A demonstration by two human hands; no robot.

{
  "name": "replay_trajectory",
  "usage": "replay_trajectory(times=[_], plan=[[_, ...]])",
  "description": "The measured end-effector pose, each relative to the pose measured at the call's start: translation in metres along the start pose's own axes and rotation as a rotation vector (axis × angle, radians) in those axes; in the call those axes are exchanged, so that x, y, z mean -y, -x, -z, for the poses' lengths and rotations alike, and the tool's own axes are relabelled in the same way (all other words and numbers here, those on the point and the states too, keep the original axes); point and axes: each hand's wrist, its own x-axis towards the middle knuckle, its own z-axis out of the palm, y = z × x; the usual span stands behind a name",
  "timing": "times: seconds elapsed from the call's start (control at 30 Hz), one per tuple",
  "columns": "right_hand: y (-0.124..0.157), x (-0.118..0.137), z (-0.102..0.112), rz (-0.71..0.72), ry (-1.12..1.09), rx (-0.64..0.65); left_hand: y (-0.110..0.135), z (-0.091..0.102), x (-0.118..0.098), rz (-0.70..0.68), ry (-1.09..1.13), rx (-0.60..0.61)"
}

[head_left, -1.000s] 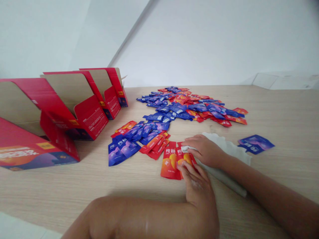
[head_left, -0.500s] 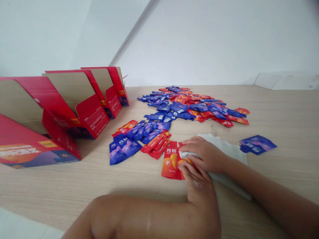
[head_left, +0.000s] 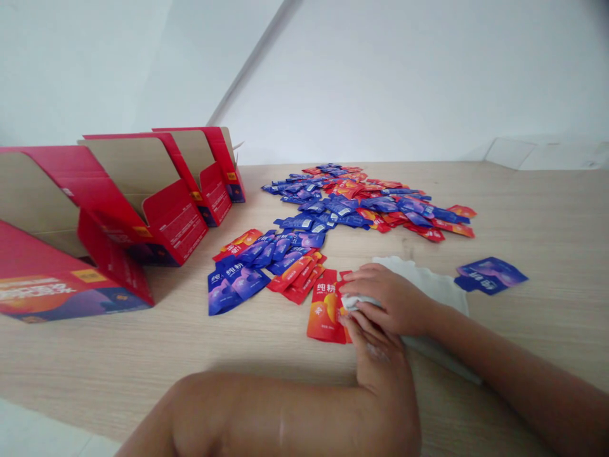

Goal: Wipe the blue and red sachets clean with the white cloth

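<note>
My right hand (head_left: 397, 301) is closed on a bunched white cloth (head_left: 358, 302), pressed over a red pouch with orange fruit printed on it (head_left: 343, 315). From below, my left hand (head_left: 380, 355) holds the same pouch flat on the table, its fingers partly hidden under the right one. Another red pouch (head_left: 324, 311) lies against its left side. A white sheet of cloth (head_left: 425, 279) spreads beneath my right wrist; whether it joins the bunched piece is hidden. At its far right edge sits a blue-purple pouch (head_left: 492, 276).
Left of my hands lies a small overlapping group of blue and red pouches (head_left: 273, 260). Farther back is a larger heap of pouches (head_left: 366, 203). Several open red cartons (head_left: 176, 222) stand in a row along the left. A white wall (head_left: 404, 82) rises behind the table.
My right hand and the bunched cloth have shifted slightly over the red pouch, with more of the cloth showing. The left hand has barely moved, and the other pouches lie as before.
</note>
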Motion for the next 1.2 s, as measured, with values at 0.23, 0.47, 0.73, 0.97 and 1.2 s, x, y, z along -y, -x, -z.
replay_trajectory(times=[0.23, 0.47, 0.73, 0.97, 1.2], plan=[[0.001, -0.025, 0.001, -0.104, 0.075, -0.032, 0.001, 0.000, -0.001, -0.055, -0.042, 0.085], [0.000, -0.001, 0.002, -0.008, -0.030, -0.003, 0.002, 0.002, 0.001, -0.045, -0.115, 0.087], [-0.001, -0.016, -0.001, -0.071, 0.029, -0.005, 0.000, -0.002, -0.003, -0.055, -0.090, 0.096], [0.000, -0.003, 0.000, -0.013, 0.001, -0.010, 0.000, 0.002, -0.001, -0.039, -0.111, 0.083], [-0.001, -0.011, -0.002, -0.050, 0.043, -0.007, 0.000, 0.001, -0.002, -0.040, -0.071, 0.088]])
